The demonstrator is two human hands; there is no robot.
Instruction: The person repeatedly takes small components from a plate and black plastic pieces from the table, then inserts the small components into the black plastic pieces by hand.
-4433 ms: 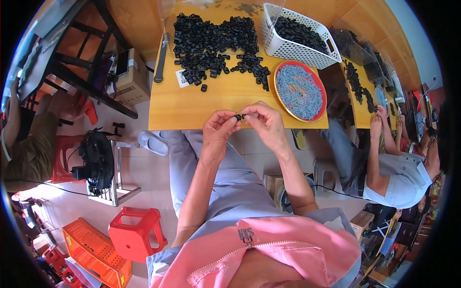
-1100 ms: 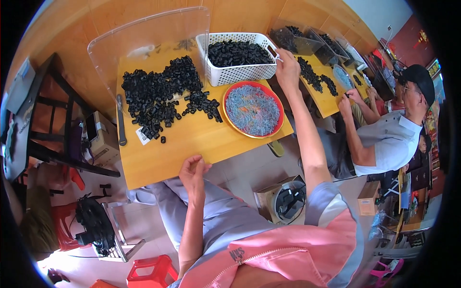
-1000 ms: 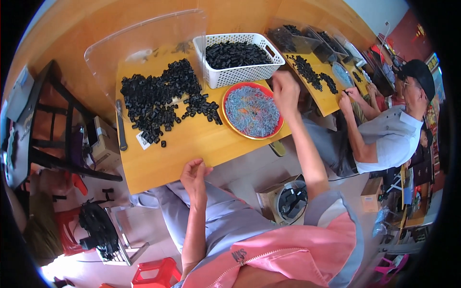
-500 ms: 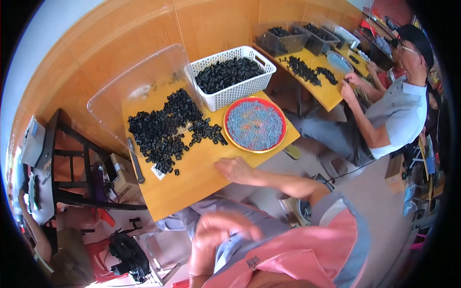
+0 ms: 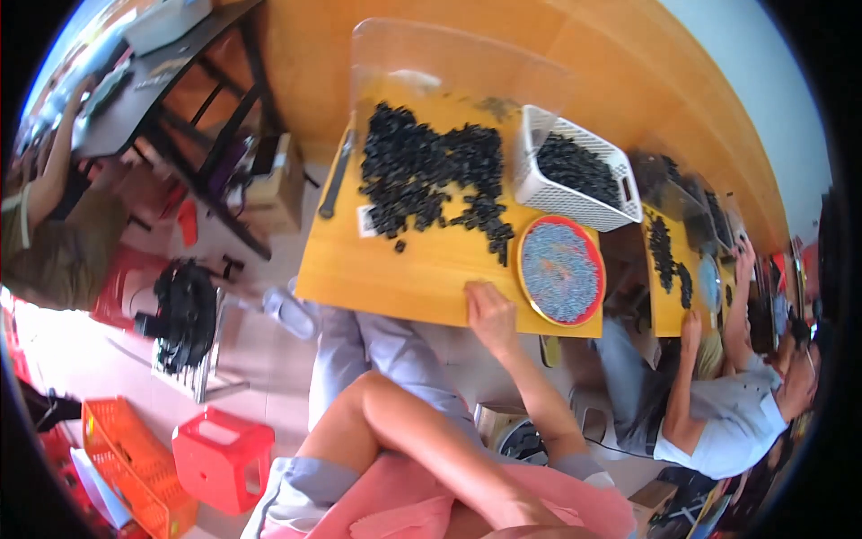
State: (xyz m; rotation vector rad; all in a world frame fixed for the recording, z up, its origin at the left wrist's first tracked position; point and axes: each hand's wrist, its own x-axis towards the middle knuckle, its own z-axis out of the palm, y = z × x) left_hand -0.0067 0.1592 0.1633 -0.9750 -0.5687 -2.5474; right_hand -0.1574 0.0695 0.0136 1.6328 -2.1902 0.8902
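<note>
You're at a smooth wooden table [image 5: 395,269]; matt black plastic parts [image 5: 422,171], a white plastic lattice basket [image 5: 575,193], a clear glossy plastic guard [image 5: 449,63].

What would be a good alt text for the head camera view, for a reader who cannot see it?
A person's right hand rests on the near edge of a yellow table, beside a round red tray. Behind lie a pile of small black parts and a white basket of them; the left hand is not visible.

Red stool [image 5: 223,456], orange crate [image 5: 135,467], perhaps cables [image 5: 184,310].

Pink top, grey-blue trousers, bare forearms
</note>
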